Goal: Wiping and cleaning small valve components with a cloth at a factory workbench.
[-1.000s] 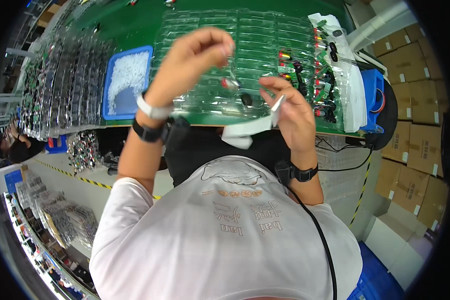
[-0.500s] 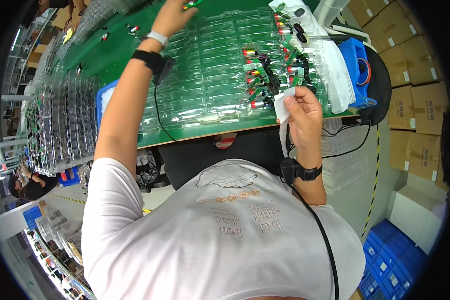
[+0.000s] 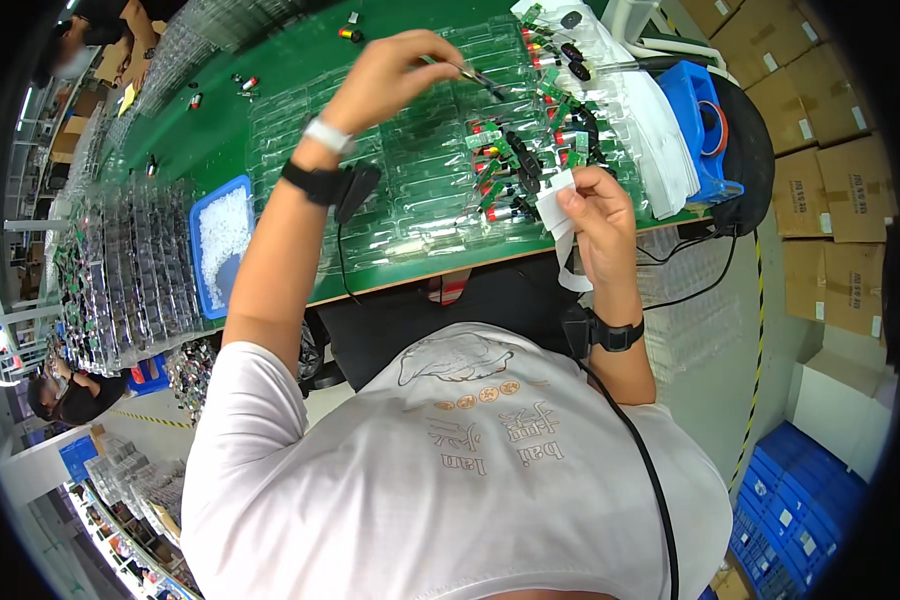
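Seen from above, a person in a white shirt sits at the near edge of a green tabletop [image 3: 270,100]. The left hand [image 3: 395,75] reaches out over the middle of the tabletop, fingers pinched together on a thin dark tool [image 3: 478,75], probably tweezers, whose tip hovers over a clear plastic tray [image 3: 420,190]. The right hand [image 3: 595,215], at the near edge, is closed on a white paper strip [image 3: 555,205] whose loose tail hangs below the edge.

The strip looks light, limp and easy to crease, best held flat between thumb and fingertips as here. The tray looks thin, flexible and slippery; lifting it by one corner would likely bend it and spill its contents. Small green, red and black parts [image 3: 515,165] sit in its right-hand pockets; they seem light and delicate, better picked up by their bodies than their ends.

What the tool tip grips, if anything, is too small to tell. The strip's face is hidden by fingers. The far tabletop edge is cut off.
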Motion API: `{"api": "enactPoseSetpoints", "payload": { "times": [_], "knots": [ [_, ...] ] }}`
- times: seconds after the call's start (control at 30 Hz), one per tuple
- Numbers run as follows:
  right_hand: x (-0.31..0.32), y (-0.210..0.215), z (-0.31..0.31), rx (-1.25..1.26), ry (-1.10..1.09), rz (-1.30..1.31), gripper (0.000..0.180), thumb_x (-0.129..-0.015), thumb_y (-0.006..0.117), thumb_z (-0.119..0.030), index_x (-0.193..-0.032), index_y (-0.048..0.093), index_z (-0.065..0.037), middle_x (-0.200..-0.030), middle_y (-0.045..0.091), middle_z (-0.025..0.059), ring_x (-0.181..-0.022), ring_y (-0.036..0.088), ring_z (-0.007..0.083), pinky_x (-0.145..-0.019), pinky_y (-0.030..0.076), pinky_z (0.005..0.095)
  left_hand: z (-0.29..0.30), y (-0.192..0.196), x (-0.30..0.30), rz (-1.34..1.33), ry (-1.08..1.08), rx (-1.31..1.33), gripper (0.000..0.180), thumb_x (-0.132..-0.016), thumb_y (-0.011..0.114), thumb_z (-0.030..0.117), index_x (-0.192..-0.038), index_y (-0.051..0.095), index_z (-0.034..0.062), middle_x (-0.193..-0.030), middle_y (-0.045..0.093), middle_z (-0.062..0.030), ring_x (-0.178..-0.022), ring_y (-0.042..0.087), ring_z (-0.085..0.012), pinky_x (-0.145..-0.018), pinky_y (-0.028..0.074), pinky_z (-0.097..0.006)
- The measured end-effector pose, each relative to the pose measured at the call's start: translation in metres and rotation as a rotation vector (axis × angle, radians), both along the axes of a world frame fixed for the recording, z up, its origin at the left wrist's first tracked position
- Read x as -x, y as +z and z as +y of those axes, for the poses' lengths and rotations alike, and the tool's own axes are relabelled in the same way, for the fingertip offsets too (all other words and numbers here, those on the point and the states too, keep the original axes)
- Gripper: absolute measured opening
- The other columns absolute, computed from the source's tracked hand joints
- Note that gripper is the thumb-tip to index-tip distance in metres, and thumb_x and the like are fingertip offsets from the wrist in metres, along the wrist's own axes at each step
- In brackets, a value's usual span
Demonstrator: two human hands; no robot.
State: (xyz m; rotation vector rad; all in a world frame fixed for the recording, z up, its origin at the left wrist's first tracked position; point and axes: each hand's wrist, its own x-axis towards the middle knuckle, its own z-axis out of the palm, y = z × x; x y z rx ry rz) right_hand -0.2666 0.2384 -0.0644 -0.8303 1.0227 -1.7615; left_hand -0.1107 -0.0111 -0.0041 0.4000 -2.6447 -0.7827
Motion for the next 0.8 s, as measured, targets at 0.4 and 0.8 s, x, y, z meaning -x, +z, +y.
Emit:
{"api": "enactPoseSetpoints", "payload": {
  "times": [0.4, 0.8],
  "knots": [
    [-0.03, 0.044, -0.034, 0.254, 0.256, 0.38, 0.007, -0.078, 0.064, -0.002, -0.085, 0.064, -0.001, -0.117, 0.059, 0.0166, -0.073, 0.056, 0.0111, -0.071, 0.045, 0.0252, 0.11, -0.021, -0.085, 0.955, 0.04, -2.085, 0.032, -0.089, 0.059, 0.008, -0.12, 0.049, 0.0076, -0.096, 0.058, -0.006, -0.085, 0.059, -0.0178, -0.079, 0.053, -0.029],
    [-0.087, 0.055, -0.052, 0.221, 0.499, 0.499, 0.009, -0.08, 0.066, -0.006, -0.086, 0.065, 0.0, -0.102, 0.063, 0.0146, -0.072, 0.059, 0.0137, -0.067, 0.049, 0.028, 0.171, -0.016, -0.109, 0.764, 0.497, -1.669, 0.031, -0.09, 0.057, 0.012, -0.119, 0.053, 0.0002, -0.11, 0.058, -0.0107, -0.092, 0.059, -0.0171, -0.082, 0.051, -0.027]
  ]
}}
